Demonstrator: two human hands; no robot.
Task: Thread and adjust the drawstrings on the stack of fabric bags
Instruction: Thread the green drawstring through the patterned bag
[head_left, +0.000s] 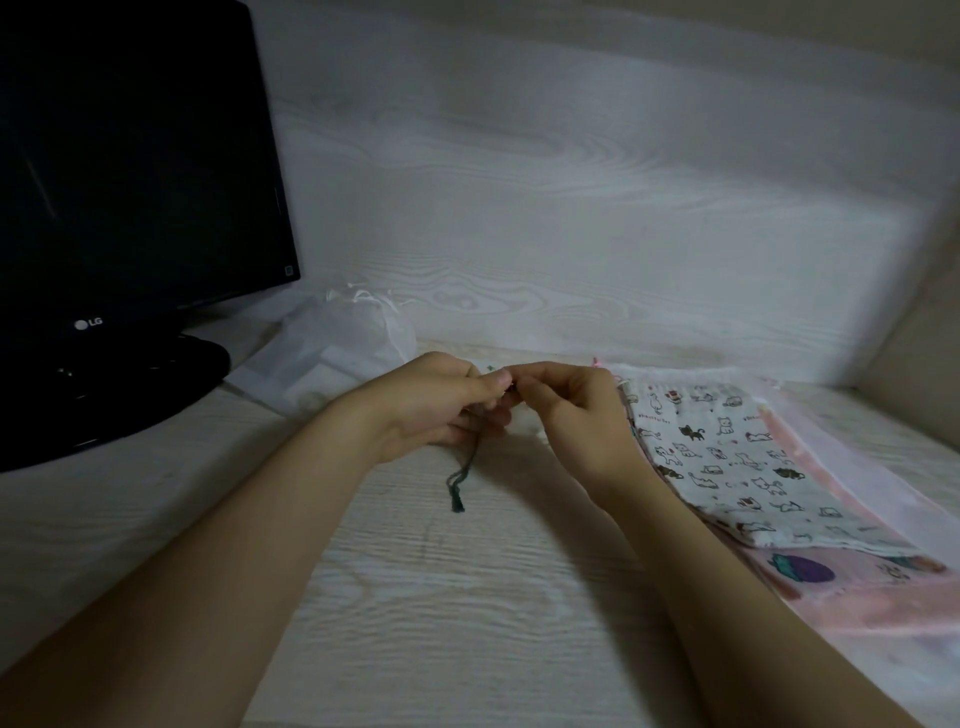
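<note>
Grip: our left hand (436, 408) and right hand (569, 410) meet fingertip to fingertip, both pinching the thin dark green cord (464, 477).
Cord axis: its free end trails from the left hand toward the near edge of the pale wooden desk (467, 597).
Bags: the white cat-print fabric bag (727, 457) lies on top of the pink stack (852, 597), just to the right of the grip. The right hand is nearer to it.

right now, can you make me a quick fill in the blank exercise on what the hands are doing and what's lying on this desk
1. The left hand and the right hand pinch a dark ____ cord.
2. The top bag of the stack is printed with small ____.
3. The stack lies to the ____ of both hands.
4. The black monitor bears the letters ____.

Missing words: green; cats; right; LG
</note>
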